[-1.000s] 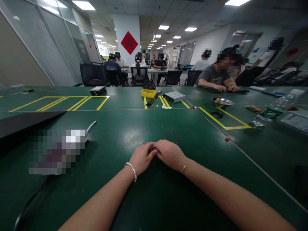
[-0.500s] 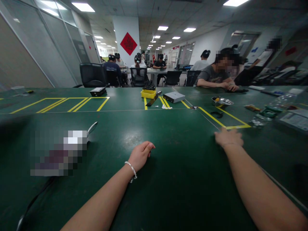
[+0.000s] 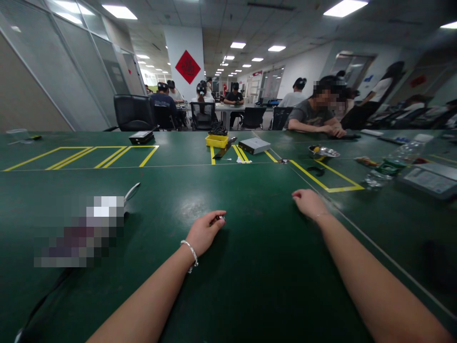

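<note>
Works at a green table (image 3: 260, 238), with a blurred package (image 3: 82, 233) at near left. Near the middle, pinches a small shiny thing (image 3: 219, 219) between thumb and fingers of the left hand (image 3: 203, 233). Farther right, holds the right hand (image 3: 310, 204) well apart, with fingers curled; cannot tell whether pinching anything. Looks like a step of two-handed handling; calls, probably, for a firm left pinch and steady right fingers.

On the tbl (image 3: 250, 286) side nearest us, we locate L hand (image 3: 203, 234) w/ small part (image 3: 221, 218) in its fingers; R hand (image 3: 310, 203), well apart, to its R. Behind both, L to R: tray (image 3: 216, 143), box (image 3: 254, 145), bowl (image 3: 331, 153). Bottle (image 3: 389, 166): R of bowl, nearer us. Chair (image 3: 134, 113): behind tbl, L.
</note>
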`<move>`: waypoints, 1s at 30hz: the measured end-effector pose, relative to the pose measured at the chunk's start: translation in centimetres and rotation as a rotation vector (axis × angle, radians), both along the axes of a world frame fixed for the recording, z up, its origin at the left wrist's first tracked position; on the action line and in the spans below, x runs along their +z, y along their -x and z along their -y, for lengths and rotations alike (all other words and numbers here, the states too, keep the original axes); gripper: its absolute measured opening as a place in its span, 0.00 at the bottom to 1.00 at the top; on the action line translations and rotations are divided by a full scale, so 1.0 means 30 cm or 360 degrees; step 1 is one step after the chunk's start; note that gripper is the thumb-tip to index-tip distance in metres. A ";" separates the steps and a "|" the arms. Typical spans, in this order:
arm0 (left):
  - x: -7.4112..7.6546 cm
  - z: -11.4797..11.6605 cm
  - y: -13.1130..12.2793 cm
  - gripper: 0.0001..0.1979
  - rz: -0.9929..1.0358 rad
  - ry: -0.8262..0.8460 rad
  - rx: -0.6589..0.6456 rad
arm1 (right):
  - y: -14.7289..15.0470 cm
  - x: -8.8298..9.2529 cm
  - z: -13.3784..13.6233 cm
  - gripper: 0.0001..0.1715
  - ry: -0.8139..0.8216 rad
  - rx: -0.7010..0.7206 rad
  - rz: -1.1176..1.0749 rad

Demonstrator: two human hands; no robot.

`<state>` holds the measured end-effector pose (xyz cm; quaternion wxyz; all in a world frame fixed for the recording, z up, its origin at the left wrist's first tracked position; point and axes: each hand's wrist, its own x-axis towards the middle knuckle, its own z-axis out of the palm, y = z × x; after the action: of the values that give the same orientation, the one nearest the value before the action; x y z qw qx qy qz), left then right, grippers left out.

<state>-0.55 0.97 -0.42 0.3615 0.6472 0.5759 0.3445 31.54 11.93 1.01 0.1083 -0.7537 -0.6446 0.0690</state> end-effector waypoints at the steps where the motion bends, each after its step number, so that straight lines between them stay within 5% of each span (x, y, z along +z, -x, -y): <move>1: -0.002 -0.002 0.001 0.17 -0.0001 -0.0017 0.0011 | 0.069 0.002 0.015 0.10 -0.0005 0.0150 -0.0232; 5: -0.019 -0.012 0.007 0.15 0.0052 -0.0092 0.0023 | 0.363 0.018 0.137 0.05 0.0391 0.0586 -0.1547; 9: -0.043 -0.018 0.009 0.13 0.0120 -0.0148 -0.0025 | 0.532 0.017 0.254 0.07 0.0694 0.0636 -0.2245; 17: -0.048 -0.012 0.006 0.12 0.0215 -0.0160 -0.0107 | 0.523 -0.074 0.231 0.12 0.0695 0.0595 -0.2586; 23: -0.045 -0.007 0.001 0.10 0.0169 -0.0166 -0.0087 | 0.505 -0.072 0.220 0.12 0.0917 0.0681 -0.2630; 30: -0.033 0.004 -0.004 0.07 -0.0067 -0.0275 0.0030 | 0.513 -0.057 0.225 0.11 0.0872 0.0546 -0.2723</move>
<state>-0.44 0.86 -1.40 0.2888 0.6778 0.5575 0.3825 16.15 5.18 -0.71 0.3546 -0.3387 -0.4088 0.7697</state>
